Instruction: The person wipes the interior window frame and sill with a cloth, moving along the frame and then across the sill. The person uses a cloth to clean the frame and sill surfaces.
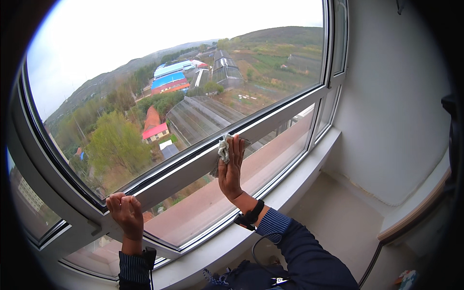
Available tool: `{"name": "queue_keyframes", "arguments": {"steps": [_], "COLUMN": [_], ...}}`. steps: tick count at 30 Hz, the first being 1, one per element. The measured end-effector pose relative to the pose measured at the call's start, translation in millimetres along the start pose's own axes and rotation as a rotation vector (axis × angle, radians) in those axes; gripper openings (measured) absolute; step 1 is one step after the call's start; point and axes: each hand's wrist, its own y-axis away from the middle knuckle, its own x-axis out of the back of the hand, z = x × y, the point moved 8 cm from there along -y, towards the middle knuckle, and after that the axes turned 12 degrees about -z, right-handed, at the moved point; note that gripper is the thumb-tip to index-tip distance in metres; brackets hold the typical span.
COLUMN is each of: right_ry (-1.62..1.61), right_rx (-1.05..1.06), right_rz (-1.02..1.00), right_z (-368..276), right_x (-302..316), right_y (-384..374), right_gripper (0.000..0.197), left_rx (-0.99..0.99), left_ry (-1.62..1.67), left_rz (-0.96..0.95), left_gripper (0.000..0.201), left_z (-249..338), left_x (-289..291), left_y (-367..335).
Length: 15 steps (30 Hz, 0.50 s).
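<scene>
My right hand [232, 170] presses a crumpled grey-white cloth [224, 149] against the horizontal rail [193, 165] of a window frame. Its fingers point upward, and part of the cloth sticks out on both sides of them. My left hand [125, 215] is at the lower left corner of the large upper pane, its fingers curled over the edge of the frame. Below the rail, a smaller lower pane [285, 150] shows a pinkish ledge outside. Dark bands with small devices sit on both wrists.
A white sill [290, 193] runs along under the window. To the right stand a pale wall [396, 96] and a brown-edged ledge [411, 212], above a light floor [333, 217]. A frame post [92, 232] is left of my left hand. Outside are roofs, greenhouses, trees and hills.
</scene>
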Motion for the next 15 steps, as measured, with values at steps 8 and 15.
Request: {"name": "queue_keyframes", "arguments": {"steps": [8, 15], "right_ry": [0.134, 0.179], "right_rx": [-0.082, -0.157], "right_rz": [0.327, 0.391], "right_z": [175.6, 226.7], "right_x": [103.8, 149.8], "right_y": [-76.3, -101.5], "right_gripper": [0.054, 0.058], "left_rx": [-0.162, -0.302], "left_ry": [0.155, 0.225], "left_rz": [-0.086, -0.176], "left_gripper": [0.012, 0.014], "left_z": [139.0, 254.7], "left_x": [-61.7, -144.5], "left_y": [-51.8, -139.9]}}
